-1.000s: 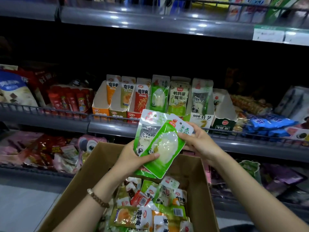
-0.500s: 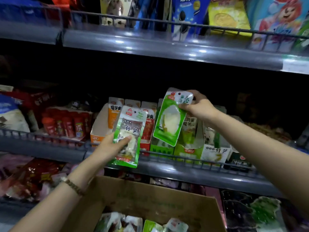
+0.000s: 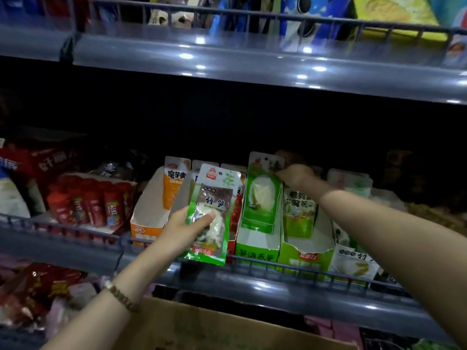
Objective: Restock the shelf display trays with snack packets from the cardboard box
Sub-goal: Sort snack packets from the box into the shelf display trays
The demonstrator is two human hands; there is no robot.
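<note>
My right hand (image 3: 295, 175) pinches the top of a bright green snack packet (image 3: 261, 195), which stands inside the green display tray (image 3: 256, 250) on the middle shelf. My left hand (image 3: 183, 229) grips a green and brown bamboo-shoot packet (image 3: 214, 210) in front of the trays, just above the shelf rail. Only the top flap of the cardboard box (image 3: 202, 327) shows at the bottom; its contents are out of view.
More display trays stand in a row: an orange one (image 3: 149, 223) to the left, a green one (image 3: 307, 253) and a white one (image 3: 353, 263) to the right. Red packets (image 3: 91, 200) sit further left. A wire rail (image 3: 290, 265) fronts the shelf; another shelf (image 3: 252, 64) hangs overhead.
My right hand has carried the bright green packet forward and down into the green tray. My left hand with the bamboo-shoot packet has risen slightly. The view has tilted up off the box.
</note>
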